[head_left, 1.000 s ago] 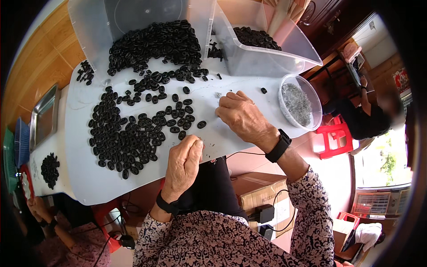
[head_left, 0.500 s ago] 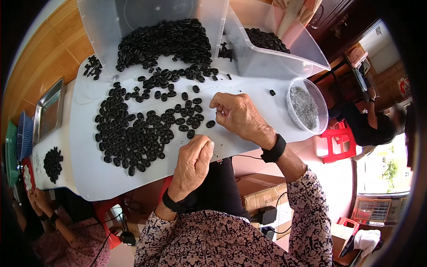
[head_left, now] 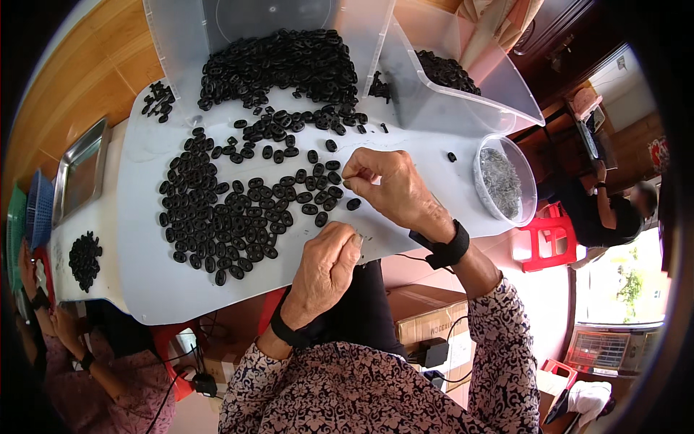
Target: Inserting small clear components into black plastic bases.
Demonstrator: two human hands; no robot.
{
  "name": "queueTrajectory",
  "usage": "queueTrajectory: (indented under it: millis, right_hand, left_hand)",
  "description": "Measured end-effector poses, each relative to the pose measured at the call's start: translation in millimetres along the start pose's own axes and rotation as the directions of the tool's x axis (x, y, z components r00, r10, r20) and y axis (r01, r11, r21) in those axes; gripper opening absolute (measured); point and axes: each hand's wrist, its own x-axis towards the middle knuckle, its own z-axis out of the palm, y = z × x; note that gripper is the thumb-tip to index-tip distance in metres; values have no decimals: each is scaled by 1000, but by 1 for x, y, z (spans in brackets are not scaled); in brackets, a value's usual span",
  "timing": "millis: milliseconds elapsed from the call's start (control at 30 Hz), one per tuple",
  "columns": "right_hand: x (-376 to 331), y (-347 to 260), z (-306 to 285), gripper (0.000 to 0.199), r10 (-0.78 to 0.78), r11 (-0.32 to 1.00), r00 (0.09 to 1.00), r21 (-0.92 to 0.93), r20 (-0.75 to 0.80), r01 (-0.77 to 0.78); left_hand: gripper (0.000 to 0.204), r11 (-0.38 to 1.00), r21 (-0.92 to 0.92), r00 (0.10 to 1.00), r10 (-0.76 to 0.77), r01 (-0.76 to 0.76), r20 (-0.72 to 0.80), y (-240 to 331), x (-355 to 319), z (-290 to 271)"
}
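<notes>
Black oval pieces [head_left: 249,217] lie spread over the white table [head_left: 148,278], mostly left of both hands. One stray oval [head_left: 353,204] sits in the gap between them, its long axis running roughly sideways: just below the right hand [head_left: 394,184] and above the left hand [head_left: 324,267], slightly nearer the right. Right thumb and forefinger seem to meet in a pinch beside the cluster's edge; the left is curled, thumb against forefinger. I cannot tell whether either grasps anything.
</notes>
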Motion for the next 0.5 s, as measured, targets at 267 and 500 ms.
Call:
queueTrajectory:
  millis: [267, 500]
  right_hand:
    - [-13, -1, 4, 13, -54, 988, 995, -142, 85, 66]
    - [-4, 3, 7, 20, -109, 986, 994, -128, -14, 107]
  left_hand:
    - [14, 1000, -3, 1000, 23, -23, -8, 1, 1, 1]
    - [11, 999, -2, 999, 42, -42, -9, 3, 3, 3]
